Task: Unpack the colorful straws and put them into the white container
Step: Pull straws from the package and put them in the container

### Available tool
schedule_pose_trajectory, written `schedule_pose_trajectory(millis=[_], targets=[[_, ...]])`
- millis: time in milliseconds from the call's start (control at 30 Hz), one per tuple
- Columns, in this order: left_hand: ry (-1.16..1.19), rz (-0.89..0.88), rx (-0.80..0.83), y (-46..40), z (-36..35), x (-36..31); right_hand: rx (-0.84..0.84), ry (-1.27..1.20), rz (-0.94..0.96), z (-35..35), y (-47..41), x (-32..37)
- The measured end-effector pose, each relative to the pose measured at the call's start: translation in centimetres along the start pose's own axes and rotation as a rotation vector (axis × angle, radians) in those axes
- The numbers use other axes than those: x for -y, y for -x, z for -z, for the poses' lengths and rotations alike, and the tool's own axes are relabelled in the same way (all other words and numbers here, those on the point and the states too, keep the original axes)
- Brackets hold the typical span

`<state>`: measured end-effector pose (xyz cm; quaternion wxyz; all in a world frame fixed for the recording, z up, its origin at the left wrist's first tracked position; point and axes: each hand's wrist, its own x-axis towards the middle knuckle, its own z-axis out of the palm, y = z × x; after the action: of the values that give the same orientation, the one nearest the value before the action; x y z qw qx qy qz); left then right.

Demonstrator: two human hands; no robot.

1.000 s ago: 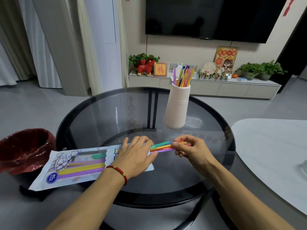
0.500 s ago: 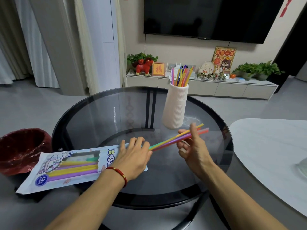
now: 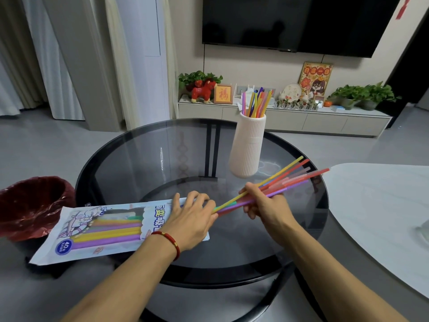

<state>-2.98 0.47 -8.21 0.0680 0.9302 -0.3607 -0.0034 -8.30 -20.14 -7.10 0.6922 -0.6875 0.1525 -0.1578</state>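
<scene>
Straws (image 3: 274, 182) are the matter here: thin, smooth plastic tubes in yellow, red, pink and purple, fanned out in the right hand (image 3: 267, 205). That hand's grip is closed around the bundle near its lower end, and the long axis runs up and away toward the right edge of the tabletop (image 3: 139, 159). The tail ends look just at the mouth of the pack, though the left hand hides that spot.

The tabletop is a round sheet of dark, glossy glass in a black rim. On its near left edge, partly overhanging, lies the pack (image 3: 104, 228), a flat printed plastic sleeve with more straws showing through its window. The left hand (image 3: 192, 217) lies on the pack's open end, fingers loosely bent and pressing it down; it grips nothing.

The container (image 3: 248, 145), a tall, ribbed, matte white vase with a narrow mouth, stands upright toward the far side, beyond the right hand and left of the raised tips, already holding straws. The right hand is nearer; the bundle likely needs turning upright.
</scene>
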Motion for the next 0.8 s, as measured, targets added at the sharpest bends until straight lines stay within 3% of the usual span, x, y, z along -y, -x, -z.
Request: schedule_pose_trajectory(millis=[167,300,433,567,800], targets=[[0.029,0.027,0.008,0.1,-0.3,0.3,-0.155,0.147,0.18,3.1,0.1,3.2],[0.033,0.012,-0.012,0.2,-0.5,0.3,-0.244,0.465,0.339,4.7,0.5,5.1],[0.027,0.0,-0.024,0.5,-0.7,0.3,-0.12,0.731,0.374,4.0,-0.4,6.9],[0.024,-0.007,-0.023,0.7,-0.8,0.2,0.07,0.876,0.27,2.1,-1.0,5.5],[0.025,0.0,-0.031,0.4,-1.0,0.2,0.045,0.775,0.271,1.5,-1.6,3.8]])
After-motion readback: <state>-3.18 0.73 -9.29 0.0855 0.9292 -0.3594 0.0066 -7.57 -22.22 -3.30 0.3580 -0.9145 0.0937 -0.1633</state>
